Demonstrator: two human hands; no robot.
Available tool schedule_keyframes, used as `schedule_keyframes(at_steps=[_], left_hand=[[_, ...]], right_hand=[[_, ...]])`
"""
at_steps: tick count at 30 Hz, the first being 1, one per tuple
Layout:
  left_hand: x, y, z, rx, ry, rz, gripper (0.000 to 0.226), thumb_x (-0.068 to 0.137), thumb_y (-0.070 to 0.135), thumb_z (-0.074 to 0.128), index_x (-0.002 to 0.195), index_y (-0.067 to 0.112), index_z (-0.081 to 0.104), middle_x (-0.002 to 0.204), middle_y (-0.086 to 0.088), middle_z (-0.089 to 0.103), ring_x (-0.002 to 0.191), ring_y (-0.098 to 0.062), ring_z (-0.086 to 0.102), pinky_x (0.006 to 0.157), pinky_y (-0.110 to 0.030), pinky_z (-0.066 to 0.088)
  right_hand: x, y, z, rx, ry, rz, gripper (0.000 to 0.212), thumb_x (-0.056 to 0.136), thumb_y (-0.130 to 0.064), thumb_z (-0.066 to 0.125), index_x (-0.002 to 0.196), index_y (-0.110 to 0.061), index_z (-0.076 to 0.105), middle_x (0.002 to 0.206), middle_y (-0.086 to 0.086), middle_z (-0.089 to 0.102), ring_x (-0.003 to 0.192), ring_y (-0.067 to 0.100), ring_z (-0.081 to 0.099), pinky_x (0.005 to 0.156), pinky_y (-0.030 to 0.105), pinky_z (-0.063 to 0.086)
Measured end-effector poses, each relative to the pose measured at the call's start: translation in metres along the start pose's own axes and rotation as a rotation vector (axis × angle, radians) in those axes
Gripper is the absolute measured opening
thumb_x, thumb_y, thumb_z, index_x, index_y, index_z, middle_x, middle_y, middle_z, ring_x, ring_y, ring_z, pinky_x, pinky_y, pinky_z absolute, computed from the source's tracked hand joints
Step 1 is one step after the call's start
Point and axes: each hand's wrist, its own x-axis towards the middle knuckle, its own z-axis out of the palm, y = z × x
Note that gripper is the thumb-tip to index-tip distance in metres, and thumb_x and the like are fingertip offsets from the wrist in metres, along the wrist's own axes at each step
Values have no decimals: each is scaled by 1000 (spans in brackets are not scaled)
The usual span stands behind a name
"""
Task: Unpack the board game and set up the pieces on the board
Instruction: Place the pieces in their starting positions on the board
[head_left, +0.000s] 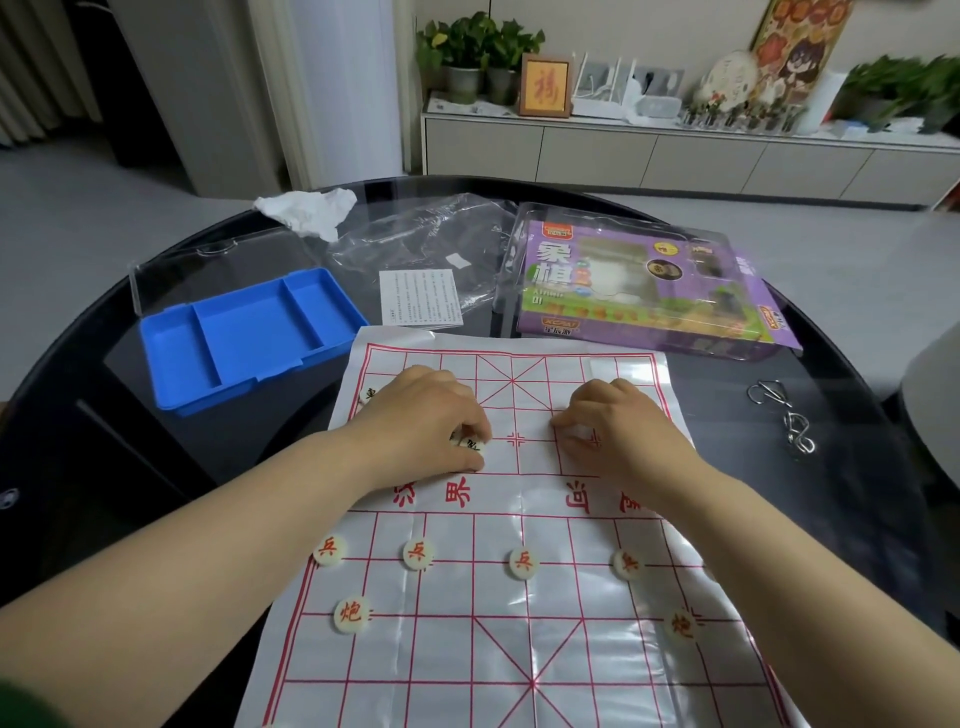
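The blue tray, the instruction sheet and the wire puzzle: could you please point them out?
blue tray (254, 332): head view, middle compartment floor.
instruction sheet (420, 297): head view, centre of page.
wire puzzle (790, 418): head view, middle links.

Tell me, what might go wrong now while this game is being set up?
1. The left hand seems to pinch more than one of the pieces; one could slip and land on the wrong spot.
2. Both forearms reach across the row of soldiers; a lowered arm could sweep them out of place.
3. The board is a thin, creased sheet; a nudge could shift it and everything on it.
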Motion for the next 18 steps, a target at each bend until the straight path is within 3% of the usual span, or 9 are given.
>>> schedule_keyframes(at_steps=[7,11,15,18], left_hand=[[0,7,1,-115,26,-80,48,87,27,56,131,37,38,122,11,51,109,-10,39,90,-21,32],[9,9,-9,-165,13,-75,49,88,17,56,130,35,39,119,10,53,100,-7,46,86,-18,37],[32,18,-15,-194,19,-73,49,88,11,53,130,33,40,108,14,46,98,-7,44,81,-18,36],[55,25,-14,-223,36,-58,48,88,8,53,129,31,42,107,13,47,96,-9,47,79,-18,37]], right_hand=[[-1,5,4,-8,16,-18,32,93,-23,47,123,-21,57,126,1,51,112,23,44,90,27,35],[-9,23,3,70,146,-14,22,73,-2,67,94,-5,71,92,16,66,82,39,61,69,36,45],[-29,50,-5,239,277,201,29,83,-1,60,112,-3,63,113,13,60,108,32,51,84,21,29],[-47,68,0,334,302,296,38,85,-6,58,122,-6,53,122,8,54,112,22,47,83,14,24]])
